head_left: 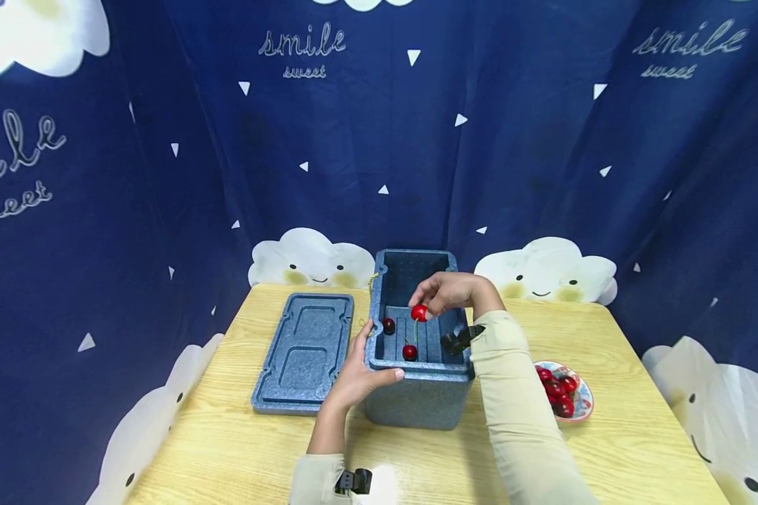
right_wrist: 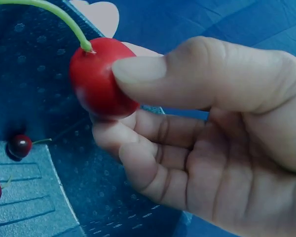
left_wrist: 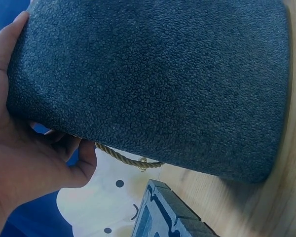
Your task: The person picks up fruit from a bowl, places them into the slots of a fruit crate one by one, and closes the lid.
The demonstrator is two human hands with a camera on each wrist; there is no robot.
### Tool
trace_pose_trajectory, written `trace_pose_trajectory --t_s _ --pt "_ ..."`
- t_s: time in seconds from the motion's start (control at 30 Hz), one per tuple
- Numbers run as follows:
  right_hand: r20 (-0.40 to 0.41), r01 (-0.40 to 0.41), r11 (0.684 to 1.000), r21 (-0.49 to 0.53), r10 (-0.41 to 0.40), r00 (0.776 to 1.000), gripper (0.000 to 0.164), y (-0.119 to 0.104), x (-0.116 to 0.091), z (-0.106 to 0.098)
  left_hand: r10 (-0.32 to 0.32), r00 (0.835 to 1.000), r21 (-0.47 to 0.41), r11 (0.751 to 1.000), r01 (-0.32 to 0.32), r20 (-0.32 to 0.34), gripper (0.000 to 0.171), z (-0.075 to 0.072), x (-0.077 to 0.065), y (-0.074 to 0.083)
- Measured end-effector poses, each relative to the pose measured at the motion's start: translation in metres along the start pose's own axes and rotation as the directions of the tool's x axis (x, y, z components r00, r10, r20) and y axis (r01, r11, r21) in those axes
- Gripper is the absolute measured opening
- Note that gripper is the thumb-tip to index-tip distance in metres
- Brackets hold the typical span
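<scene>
1. Right hand (head_left: 451,290). I see thumb and fingers clamped on the red cherry (right_wrist: 91,74), its stem (right_wrist: 73,25) free of the grip. The cherry hangs over the inside of the blue box (head_left: 417,405), above the ribbed floor (head_left: 431,342).
2. Left hand (head_left: 356,384). Its thumb and fingers grip the near left corner of the box; I would keep this hold steady against any nudge.
3. Placement. A left cherry (head_left: 388,325) and a near cherry (head_left: 410,352) lie on the floor. I judge the bare floor right of them the better spot; the cherry should be lowered close before the fingers part, lest it roll.
4. Surroundings. The lid (head_left: 306,368) lies left on the worktop (head_left: 227,456); a bowl (head_left: 585,403) of cherries stands right, so the sleeve (head_left: 518,393) should clear its rim.
</scene>
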State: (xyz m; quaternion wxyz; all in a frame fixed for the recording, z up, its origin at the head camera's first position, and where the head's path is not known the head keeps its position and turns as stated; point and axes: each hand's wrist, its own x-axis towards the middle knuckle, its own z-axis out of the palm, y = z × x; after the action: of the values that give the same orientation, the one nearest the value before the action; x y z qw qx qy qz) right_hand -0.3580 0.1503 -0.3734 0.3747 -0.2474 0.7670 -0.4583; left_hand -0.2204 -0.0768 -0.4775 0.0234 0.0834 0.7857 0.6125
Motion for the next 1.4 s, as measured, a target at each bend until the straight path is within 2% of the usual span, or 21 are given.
trace_pose_trajectory --t_s 0.2,0.33,0.53,0.67,0.83,0.93,1.13,1.2,1.27,1.4 --pt "-0.031 -0.027 0.999 -0.028 0.026 0.999 0.036 -0.001 -0.001 0.003 0.012 1.000 -0.010 1.000 -0.012 -0.001 0.107 0.000 -0.001 0.000" --pt "-0.100 -0.040 0.997 -0.071 0.032 0.994 0.035 -0.007 -0.011 0.007 0.011 1.000 0.010 1.000 -0.010 -0.007 0.108 0.001 -0.002 -0.001" --pt "-0.198 -0.019 0.982 -0.187 -0.019 0.980 0.034 -0.011 -0.027 0.014 0.004 1.000 0.008 1.000 -0.003 -0.018 0.110 0.000 -0.002 -0.003" --pt "-0.277 -0.003 0.962 -0.273 -0.076 0.958 0.032 -0.011 -0.039 0.019 0.003 1.000 0.011 1.000 -0.003 -0.017 0.109 0.000 -0.001 -0.002" --pt "-0.350 0.080 0.925 -0.371 -0.219 0.911 0.031 -0.007 -0.056 0.026 0.019 0.999 0.012 1.000 -0.019 -0.026 0.107 -0.001 -0.002 -0.003" --pt "-0.387 0.124 0.924 -0.362 -0.270 0.882 0.032 -0.002 -0.065 0.031 0.020 0.999 0.009 1.000 -0.020 -0.024 0.107 -0.002 -0.002 -0.003" --pt "-0.454 0.154 0.935 -0.319 -0.293 0.842 0.033 0.010 -0.082 0.035 0.012 1.000 0.015 1.000 -0.012 -0.022 0.108 -0.002 -0.001 -0.002" --pt "-0.484 0.156 0.936 -0.316 -0.301 0.822 0.033 0.014 -0.086 0.036 0.022 0.999 0.004 1.000 -0.022 -0.023 0.108 -0.002 -0.001 -0.001" --pt "-0.527 0.162 0.934 -0.318 -0.316 0.789 0.033 0.020 -0.089 0.038 0.034 0.999 -0.007 0.999 -0.034 -0.023 0.108 -0.002 -0.001 -0.002" --pt "-0.634 0.156 0.940 -0.305 -0.322 0.703 0.031 0.035 -0.094 0.046 0.039 0.999 -0.013 0.999 -0.039 -0.017 0.107 -0.002 -0.002 -0.001"
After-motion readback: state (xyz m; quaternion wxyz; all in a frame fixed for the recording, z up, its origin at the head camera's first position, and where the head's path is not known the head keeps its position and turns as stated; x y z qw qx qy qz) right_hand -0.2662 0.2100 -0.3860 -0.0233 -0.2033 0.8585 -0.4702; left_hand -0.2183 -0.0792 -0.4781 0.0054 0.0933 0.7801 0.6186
